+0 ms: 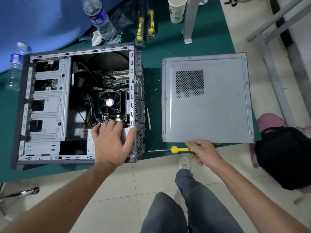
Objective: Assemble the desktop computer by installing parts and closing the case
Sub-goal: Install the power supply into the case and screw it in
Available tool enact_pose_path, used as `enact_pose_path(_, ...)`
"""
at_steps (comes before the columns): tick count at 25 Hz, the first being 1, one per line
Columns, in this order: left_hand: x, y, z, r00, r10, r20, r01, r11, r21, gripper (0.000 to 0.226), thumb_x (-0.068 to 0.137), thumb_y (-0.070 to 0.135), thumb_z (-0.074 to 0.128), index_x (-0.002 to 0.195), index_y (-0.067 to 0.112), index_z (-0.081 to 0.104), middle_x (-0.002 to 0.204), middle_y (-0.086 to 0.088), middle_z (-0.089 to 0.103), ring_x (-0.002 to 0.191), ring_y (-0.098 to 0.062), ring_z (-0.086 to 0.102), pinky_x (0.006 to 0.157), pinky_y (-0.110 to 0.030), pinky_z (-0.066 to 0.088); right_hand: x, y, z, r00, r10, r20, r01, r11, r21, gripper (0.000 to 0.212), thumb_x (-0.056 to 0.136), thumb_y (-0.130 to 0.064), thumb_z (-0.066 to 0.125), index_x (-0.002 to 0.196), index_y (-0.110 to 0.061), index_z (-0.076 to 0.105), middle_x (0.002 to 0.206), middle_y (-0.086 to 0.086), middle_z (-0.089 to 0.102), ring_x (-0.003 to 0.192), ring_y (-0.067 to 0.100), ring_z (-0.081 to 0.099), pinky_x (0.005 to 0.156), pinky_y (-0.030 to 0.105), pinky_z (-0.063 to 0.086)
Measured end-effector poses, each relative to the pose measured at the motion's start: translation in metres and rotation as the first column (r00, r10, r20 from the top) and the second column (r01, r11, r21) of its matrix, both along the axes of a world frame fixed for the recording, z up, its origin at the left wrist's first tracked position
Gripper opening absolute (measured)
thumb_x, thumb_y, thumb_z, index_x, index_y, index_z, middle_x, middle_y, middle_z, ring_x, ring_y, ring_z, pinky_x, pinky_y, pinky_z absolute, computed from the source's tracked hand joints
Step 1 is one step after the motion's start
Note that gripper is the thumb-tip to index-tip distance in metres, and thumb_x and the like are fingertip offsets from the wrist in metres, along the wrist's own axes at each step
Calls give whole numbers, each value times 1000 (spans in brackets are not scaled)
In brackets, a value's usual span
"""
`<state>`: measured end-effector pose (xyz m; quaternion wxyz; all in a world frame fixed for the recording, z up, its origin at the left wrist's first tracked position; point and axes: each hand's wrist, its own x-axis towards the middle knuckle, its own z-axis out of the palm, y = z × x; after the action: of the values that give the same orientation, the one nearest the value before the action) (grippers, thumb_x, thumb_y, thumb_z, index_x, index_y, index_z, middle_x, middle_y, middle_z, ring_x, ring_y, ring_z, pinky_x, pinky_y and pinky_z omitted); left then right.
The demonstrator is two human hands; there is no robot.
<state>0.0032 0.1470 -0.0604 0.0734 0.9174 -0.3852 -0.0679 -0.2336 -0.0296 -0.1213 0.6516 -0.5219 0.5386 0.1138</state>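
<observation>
Nearest, the right hand (204, 153) clamps its grip on a yellow-handled screwdriver (179, 150) just below the loose side panel (218, 115). Left of that panel, the left hand (111, 142) rests flat, fingers relaxed, inside the open computer case (47, 105). The panel looks thin, stiff, sharp-edged; best lifted by opposite edges.

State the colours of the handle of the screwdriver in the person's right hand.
Yellow and green on the screwdriver handle, seen in the head view.

Not much to read here tbh. The water bottle (101, 21) at the back has a blue label with white Chinese characters, looks like "怡宝" maybe, too blurry to be sure. The paper cup (176, 10) print is unreadable.
</observation>
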Motion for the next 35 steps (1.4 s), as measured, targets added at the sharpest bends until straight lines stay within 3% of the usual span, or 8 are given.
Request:
enact_pose_path(5, 1, 0, 0, 1000, 1, 5, -1, 1000, -13, 47, 95, 58, 29, 79, 20, 51, 83, 6, 48, 84, -19, 45, 102, -45, 29, -3, -3, 5, 987, 21, 160, -18, 1000, -22, 15, 89, -19, 70, 101, -18, 62, 91, 3, 60, 60, 13, 54, 58, 24, 49)
enact_pose_path(12, 0, 1, -2, 1000, -1, 10, 1, 1000, -15, 48, 95, 58, 29, 80, 19, 53, 83, 6, 48, 85, -19, 45, 102, -45, 28, -2, -6, 5, 998, 60, 24, -62, 996, 64, 28, 91, -33, 66, 94, -6, 67, 72, 14, 63, 43, 14, 39, 43, 23, 34)
enact_pose_path(16, 0, 0, 0, 1000, 2, 2, -2, 1000, -19, 49, 95, 58, 29, 79, 19, 53, 83, 5, 48, 84, -20, 46, 101, -45, 28, -7, -2, 7, 989, 63, 136, -62, 998, -8, 15, 89, -23, 70, 100, -16, 64, 87, 5, 62, 55, 11, 52, 55, 22, 46)
enact_pose_path(18, 0, 1, 1, 1000, 3, 6, -3, 1000, -16, 48, 95, 58, 29, 79, 19, 52, 82, 5, 48, 84, -20, 46, 101, -45, 28, -7, -3, 5, 987, 89, 133, -80, 994, -72, 14, 87, -23, 72, 98, -17, 66, 75, 0, 63, 53, 11, 54, 56, 24, 47)
enact_pose_path(24, 0, -1, 0, 1000, 0, 9, 1, 1000, -3, 50, 95, 58, 28, 79, 18, 54, 83, 4, 50, 84, -20, 46, 102, -45, 29, -8, -1, 2, 998, 61, 2, -60, 979, 196, 38, 95, -39, 57, 85, -4, 63, 61, 13, 58, 44, 15, 34, 42, 24, 28)
enact_pose_path(28, 0, 0, 1, 1000, 0, 7, 0, 1000, -15, 47, 95, 57, 29, 79, 19, 52, 82, 5, 49, 84, -19, 45, 101, -46, 29, -14, 0, 5, 980, 119, 157, -120, 993, -6, 7, 88, -23, 72, 91, -20, 67, 84, 0, 64, 64, 13, 52, 59, 19, 43)
enact_pose_path(31, 0, 0, 0, 1000, -5, 11, 5, 1000, -27, 43, 96, 57, 29, 77, 22, 47, 81, 5, 48, 83, -19, 44, 100, -46, 30, -11, -7, 3, 954, 252, 162, -229, 962, -152, 23, 80, -13, 78, 94, -29, 67, 97, -7, 65, 84, 8, 59, 75, 17, 46)
enact_pose_path(35, 1, -1, -2, 1000, -1, 19, 1, 1000, -15, 45, 96, 57, 29, 78, 21, 49, 82, 5, 48, 83, -19, 44, 100, -45, 29, 1, -15, 1, 976, 190, 107, -182, 980, -81, 19, 79, -14, 81, 92, -23, 72, 86, -4, 67, 67, 4, 59, 62, 19, 48)
